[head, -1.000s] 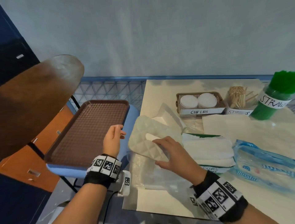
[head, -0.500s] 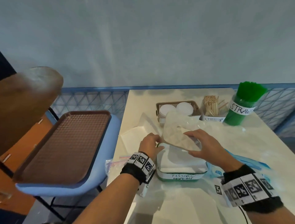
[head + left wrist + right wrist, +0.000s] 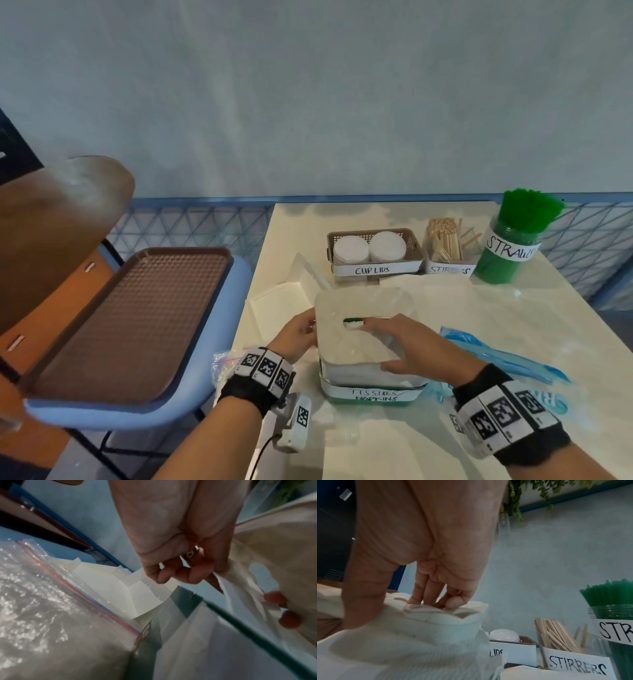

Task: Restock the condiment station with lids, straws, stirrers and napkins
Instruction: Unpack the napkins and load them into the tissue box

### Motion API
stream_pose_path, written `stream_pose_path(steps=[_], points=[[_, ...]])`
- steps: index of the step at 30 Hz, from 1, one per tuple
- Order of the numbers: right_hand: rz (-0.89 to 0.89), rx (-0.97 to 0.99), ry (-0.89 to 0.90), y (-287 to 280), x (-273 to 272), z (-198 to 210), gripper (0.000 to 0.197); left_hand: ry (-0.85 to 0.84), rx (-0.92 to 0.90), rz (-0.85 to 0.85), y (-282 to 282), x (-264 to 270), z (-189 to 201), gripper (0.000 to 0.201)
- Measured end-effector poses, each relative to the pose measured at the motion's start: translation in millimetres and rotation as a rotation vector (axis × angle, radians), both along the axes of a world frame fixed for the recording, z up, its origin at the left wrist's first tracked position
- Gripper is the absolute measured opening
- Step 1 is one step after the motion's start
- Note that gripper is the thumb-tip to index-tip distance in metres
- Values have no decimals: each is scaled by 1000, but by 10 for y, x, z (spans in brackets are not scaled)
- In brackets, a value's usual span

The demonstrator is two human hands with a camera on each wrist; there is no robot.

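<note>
A green box labelled TISSUES NAPKINS (image 3: 371,397) stands at the table's front, piled with white napkins (image 3: 356,371). A white quilted lid (image 3: 346,346) with an oval slot lies on top of the pile. My left hand (image 3: 303,334) pinches the lid's left edge (image 3: 221,578) with curled fingers (image 3: 180,574). My right hand (image 3: 394,342) grips the lid, fingers (image 3: 426,592) dipping into the slot and thumb at the front edge. The lid (image 3: 436,628) sags under that hand. The cup lids basket (image 3: 373,248), stirrers box (image 3: 445,246) and green straws jar (image 3: 513,240) stand behind.
A blue plastic wrapper (image 3: 496,356) lies right of the box. A clear zip bag (image 3: 222,359) hangs over the table's left edge beside loose white paper (image 3: 274,308). A brown tray (image 3: 130,318) rests on a blue chair to the left. A mesh rail (image 3: 191,226) backs the table.
The lid, held tilted up by my right hand, has come down flat onto the napkin pile. My left hand moved from the tray side to the lid's left edge.
</note>
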State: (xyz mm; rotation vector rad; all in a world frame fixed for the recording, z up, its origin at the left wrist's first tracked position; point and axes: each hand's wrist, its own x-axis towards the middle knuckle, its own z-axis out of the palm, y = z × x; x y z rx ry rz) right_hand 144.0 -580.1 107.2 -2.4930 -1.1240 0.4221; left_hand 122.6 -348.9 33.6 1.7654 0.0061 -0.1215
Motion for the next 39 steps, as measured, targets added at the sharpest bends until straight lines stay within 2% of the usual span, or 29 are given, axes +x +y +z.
stream_pose_path(steps=[4, 9, 11, 13, 14, 16, 18, 22, 27, 30, 32, 34, 36, 39], points=[[22, -27, 2, 23, 15, -13, 64, 37, -31, -17, -30, -19, 61, 48], [11, -8, 18, 29, 61, -96, 63, 53, 25, 34, -23, -8, 78, 33], [18, -9, 6, 31, 55, -132, 65, 85, -15, 169, -46, 0, 121, 26], [8, -20, 0, 34, 33, -173, 67, 114, -66, 340, -104, -33, 192, 27], [0, -25, 1, 34, 20, -201, 68, 118, -66, 373, -148, -46, 216, 27], [-11, -14, 13, 38, 3, -263, 68, 74, 68, 337, -266, -92, 229, 29], [-33, 37, 23, 34, -1, -329, 65, 5, 270, 294, -378, -126, 137, 41], [-119, 229, 57, 1, -17, -433, 52, 8, 368, 404, -490, -168, 3, 51], [-284, 529, 248, -51, -55, -527, 36, -6, 385, 447, -529, -150, -49, 53], [-382, 658, 328, -95, -70, -523, 34, -5, 395, 455, -520, -130, -74, 53], [-373, 657, 326, -146, -77, -504, 40, -4, 392, 449, -517, -128, -83, 52], [-366, 616, 242, -200, -59, -518, 45, -5, 368, 451, -513, -133, -89, 48], [-483, 606, 222, -246, -35, -568, 54, -9, 326, 493, -494, -138, -94, 41], [-672, 572, 379, -277, -42, -667, 59, 10, 184, 604, -467, -124, -96, 35]])
